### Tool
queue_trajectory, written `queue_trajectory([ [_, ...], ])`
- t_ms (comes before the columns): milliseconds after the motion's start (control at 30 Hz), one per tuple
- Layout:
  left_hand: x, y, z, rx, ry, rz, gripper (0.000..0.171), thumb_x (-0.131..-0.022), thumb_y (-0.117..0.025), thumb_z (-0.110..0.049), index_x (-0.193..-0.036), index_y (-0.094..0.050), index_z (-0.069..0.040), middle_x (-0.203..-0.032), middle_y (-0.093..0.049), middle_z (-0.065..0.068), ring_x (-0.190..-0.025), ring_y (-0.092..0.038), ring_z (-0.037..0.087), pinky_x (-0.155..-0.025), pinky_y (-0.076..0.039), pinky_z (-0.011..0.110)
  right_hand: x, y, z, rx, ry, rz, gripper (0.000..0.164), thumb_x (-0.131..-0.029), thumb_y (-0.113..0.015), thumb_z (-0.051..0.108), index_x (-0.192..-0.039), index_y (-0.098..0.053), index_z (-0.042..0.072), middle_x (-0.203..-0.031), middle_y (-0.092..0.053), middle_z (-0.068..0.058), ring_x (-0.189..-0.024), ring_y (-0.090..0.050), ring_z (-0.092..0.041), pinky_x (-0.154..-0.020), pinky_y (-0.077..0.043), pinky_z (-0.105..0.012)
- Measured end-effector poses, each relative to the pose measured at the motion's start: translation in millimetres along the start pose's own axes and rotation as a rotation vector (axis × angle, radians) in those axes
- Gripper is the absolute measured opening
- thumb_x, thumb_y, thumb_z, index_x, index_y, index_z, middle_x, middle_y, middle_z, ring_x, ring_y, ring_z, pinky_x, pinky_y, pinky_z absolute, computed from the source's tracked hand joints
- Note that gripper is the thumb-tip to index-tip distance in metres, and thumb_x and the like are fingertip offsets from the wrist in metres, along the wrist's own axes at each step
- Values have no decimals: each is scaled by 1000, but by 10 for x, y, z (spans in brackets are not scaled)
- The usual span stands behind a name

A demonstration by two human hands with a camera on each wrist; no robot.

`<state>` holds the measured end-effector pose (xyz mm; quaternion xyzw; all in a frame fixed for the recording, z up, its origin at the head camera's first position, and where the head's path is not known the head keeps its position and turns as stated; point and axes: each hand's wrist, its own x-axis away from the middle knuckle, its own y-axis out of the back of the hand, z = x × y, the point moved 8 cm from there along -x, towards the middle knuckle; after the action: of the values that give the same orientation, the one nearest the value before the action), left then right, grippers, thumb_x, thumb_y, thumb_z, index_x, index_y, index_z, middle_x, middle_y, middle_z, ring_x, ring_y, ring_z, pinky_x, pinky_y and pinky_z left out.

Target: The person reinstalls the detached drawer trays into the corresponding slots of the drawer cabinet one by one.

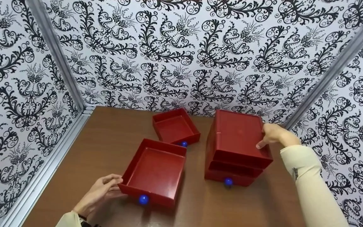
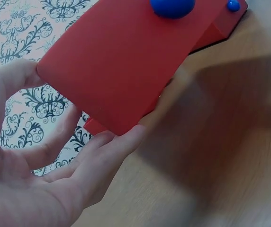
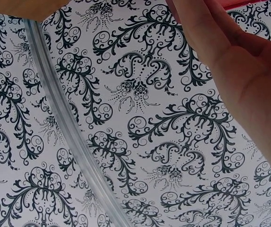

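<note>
In the head view, my left hand (image 1: 101, 192) holds a shallow red drawer (image 1: 156, 171) by its front left corner. The left wrist view shows the thumb at the upper edge of the drawer front (image 2: 102, 66) and fingertips beneath its lower edge. A round blue knob (image 1: 143, 199) sits on that front, and a shadow falls on the table below. On the right stands a red drawer cabinet (image 1: 239, 134), its upper slot open. My right hand (image 1: 274, 135) rests against the cabinet's right side, thumb on top; its other fingers are mostly hidden.
A second red drawer (image 1: 173, 127) lies farther back, its blue knob (image 1: 184, 144) facing me. Another blue knob (image 1: 228, 182) marks the drawer in the cabinet's lower slot. Patterned walls (image 1: 175, 47) with grey metal rails (image 1: 57, 53) enclose the brown table (image 1: 106, 135).
</note>
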<state>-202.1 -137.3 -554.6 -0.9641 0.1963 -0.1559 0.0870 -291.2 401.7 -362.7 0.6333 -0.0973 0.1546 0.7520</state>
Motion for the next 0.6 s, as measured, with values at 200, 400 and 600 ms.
queue_trajectory([
  [200,-21,-109,20,-31,6,61,15,-99,-58,-19,-112,-62,-11,-103,-68,-4,-93,-71,13,-87,-61,30,-3,1,-5,-5,-6,4,48,-74,-84,23,-102,-61,-10,-96,-68,-24,-86,-65,-33,-86,-56,-49],
  [400,-68,-237,26,-91,9,123,16,-100,-58,-22,-112,-63,-12,-103,-66,-5,-92,-69,11,-85,-61,30,-4,-12,-10,-21,-1,-2,52,-74,-83,22,-105,-58,-11,-99,-67,-26,-89,-65,-34,-88,-55,-51],
  [600,-116,-365,43,-157,26,147,21,-99,-60,-24,-114,-62,-9,-106,-65,-3,-91,-69,13,-84,-62,32,-3,-6,-1,-15,2,-7,53,-74,-84,22,-105,-59,-12,-100,-67,-27,-90,-65,-36,-89,-55,-52],
])
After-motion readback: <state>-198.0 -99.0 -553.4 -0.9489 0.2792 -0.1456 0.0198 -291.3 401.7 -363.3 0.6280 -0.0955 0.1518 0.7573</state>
